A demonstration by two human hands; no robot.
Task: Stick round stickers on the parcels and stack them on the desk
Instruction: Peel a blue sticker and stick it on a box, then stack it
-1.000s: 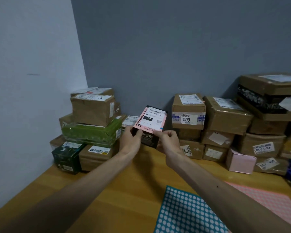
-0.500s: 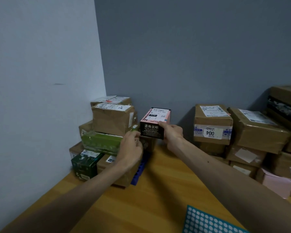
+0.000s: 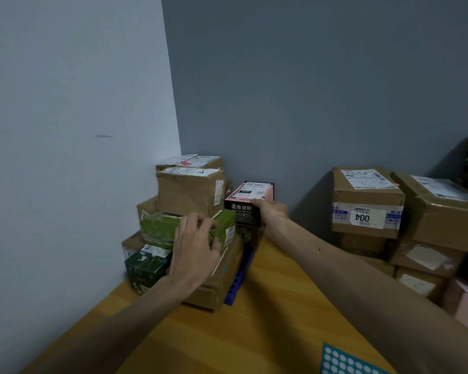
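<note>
We grip the pink box [image 3: 247, 203] in our right hand [image 3: 271, 212] against the eleven o'clock stack [image 3: 189, 193], left hand [image 3: 196, 245] resting loose-fingered on the green box [image 3: 161, 229], while the three o'clock boxes [image 3: 368, 202] seemingly await stickers.

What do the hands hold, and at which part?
The right hand grips the pink and black box at its near right corner. The left hand holds nothing.

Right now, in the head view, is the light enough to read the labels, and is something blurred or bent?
Head view: light is dim, no glare; the 004 label reads clearly; small print on the pink-and-black box in the right hand is too soft; fingers of the left hand look slightly smeared; the wall corner leans, from the wide lens.
</note>
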